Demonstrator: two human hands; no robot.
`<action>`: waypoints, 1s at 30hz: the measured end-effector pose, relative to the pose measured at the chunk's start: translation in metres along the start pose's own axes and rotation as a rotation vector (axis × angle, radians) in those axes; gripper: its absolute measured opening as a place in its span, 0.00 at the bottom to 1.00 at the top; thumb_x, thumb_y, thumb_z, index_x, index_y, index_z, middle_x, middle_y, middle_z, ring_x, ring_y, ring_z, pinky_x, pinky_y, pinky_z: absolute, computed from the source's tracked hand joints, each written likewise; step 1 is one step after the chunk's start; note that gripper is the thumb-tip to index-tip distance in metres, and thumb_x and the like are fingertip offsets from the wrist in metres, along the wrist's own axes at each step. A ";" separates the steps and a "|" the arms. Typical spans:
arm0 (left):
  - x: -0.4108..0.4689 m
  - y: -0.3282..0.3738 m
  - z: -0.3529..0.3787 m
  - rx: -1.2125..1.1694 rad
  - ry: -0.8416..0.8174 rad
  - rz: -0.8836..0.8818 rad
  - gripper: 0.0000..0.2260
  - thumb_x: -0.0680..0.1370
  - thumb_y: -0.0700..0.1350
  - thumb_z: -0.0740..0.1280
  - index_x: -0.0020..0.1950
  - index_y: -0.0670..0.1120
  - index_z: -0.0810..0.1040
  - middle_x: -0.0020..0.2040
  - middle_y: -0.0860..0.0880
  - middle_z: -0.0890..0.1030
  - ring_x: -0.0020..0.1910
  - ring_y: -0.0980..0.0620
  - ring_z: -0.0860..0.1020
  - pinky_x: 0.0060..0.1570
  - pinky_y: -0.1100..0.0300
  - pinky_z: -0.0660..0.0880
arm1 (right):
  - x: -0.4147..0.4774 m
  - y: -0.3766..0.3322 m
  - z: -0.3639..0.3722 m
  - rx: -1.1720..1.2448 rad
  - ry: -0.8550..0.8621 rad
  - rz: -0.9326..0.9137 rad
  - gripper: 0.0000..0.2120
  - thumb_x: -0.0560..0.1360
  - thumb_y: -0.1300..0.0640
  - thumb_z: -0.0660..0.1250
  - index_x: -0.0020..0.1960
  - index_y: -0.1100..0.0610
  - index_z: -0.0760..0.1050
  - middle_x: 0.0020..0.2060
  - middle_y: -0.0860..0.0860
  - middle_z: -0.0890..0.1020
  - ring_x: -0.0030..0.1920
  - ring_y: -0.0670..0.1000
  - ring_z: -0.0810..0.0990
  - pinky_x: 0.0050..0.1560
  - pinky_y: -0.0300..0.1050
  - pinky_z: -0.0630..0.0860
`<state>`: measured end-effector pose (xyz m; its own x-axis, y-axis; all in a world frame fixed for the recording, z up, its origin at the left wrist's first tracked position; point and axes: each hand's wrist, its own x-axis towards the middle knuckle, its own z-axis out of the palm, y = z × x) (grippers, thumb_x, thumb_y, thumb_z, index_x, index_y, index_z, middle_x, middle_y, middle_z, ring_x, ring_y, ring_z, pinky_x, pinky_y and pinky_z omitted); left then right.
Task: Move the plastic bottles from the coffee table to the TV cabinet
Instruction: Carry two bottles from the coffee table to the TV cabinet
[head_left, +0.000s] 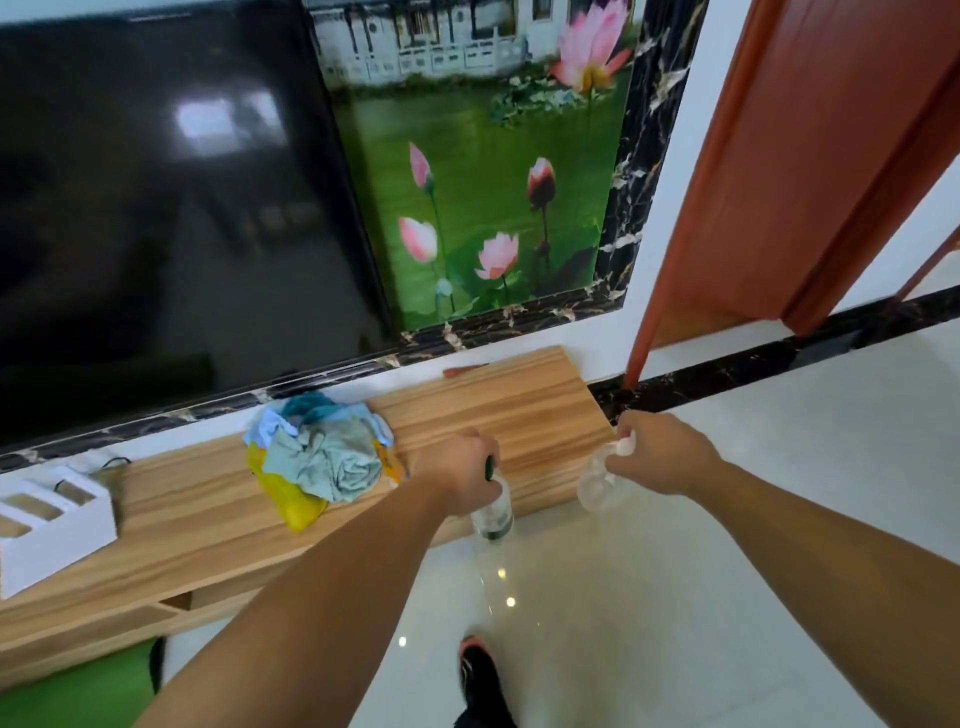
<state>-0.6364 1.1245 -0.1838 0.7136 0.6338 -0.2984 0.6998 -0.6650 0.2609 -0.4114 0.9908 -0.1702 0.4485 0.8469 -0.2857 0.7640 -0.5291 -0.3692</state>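
My left hand (462, 475) grips the neck of a clear plastic bottle with a green cap (493, 514), which hangs down just in front of the wooden TV cabinet (519, 405). My right hand (660, 452) holds a second clear plastic bottle with a white cap (595, 486) by its top, at the cabinet's right front corner. Both bottles are in the air, slightly tilted, off the cabinet top. The coffee table is out of view.
A heap of blue and yellow cloths (322, 457) lies on the cabinet, left of my left hand. A white box (52, 525) stands at the cabinet's left end. Above hangs a large black TV (156, 208). A red-brown door frame (727, 208) rises at right.
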 end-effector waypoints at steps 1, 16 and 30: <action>0.012 -0.002 -0.003 0.005 -0.008 0.004 0.13 0.69 0.50 0.67 0.53 0.52 0.75 0.51 0.49 0.73 0.44 0.48 0.73 0.44 0.53 0.76 | 0.012 0.000 -0.006 0.002 0.002 -0.007 0.11 0.67 0.43 0.68 0.43 0.46 0.70 0.37 0.45 0.76 0.38 0.46 0.75 0.33 0.42 0.69; 0.221 -0.069 -0.014 -0.286 0.018 -0.100 0.11 0.69 0.48 0.68 0.51 0.52 0.77 0.51 0.50 0.72 0.46 0.46 0.75 0.42 0.56 0.71 | 0.232 0.005 -0.037 -0.206 -0.233 -0.027 0.09 0.68 0.45 0.69 0.42 0.46 0.70 0.37 0.44 0.77 0.37 0.44 0.76 0.32 0.39 0.67; 0.323 -0.085 -0.020 -0.462 0.056 -0.350 0.09 0.70 0.43 0.70 0.50 0.48 0.78 0.52 0.46 0.73 0.44 0.47 0.73 0.43 0.59 0.68 | 0.401 0.009 -0.030 -0.311 -0.138 -0.118 0.15 0.74 0.47 0.64 0.59 0.50 0.69 0.48 0.51 0.77 0.48 0.54 0.78 0.46 0.51 0.78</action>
<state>-0.4648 1.3938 -0.2841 0.4286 0.8134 -0.3933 0.8272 -0.1781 0.5330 -0.2111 1.3273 -0.2613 0.2978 0.8752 -0.3814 0.9210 -0.3685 -0.1266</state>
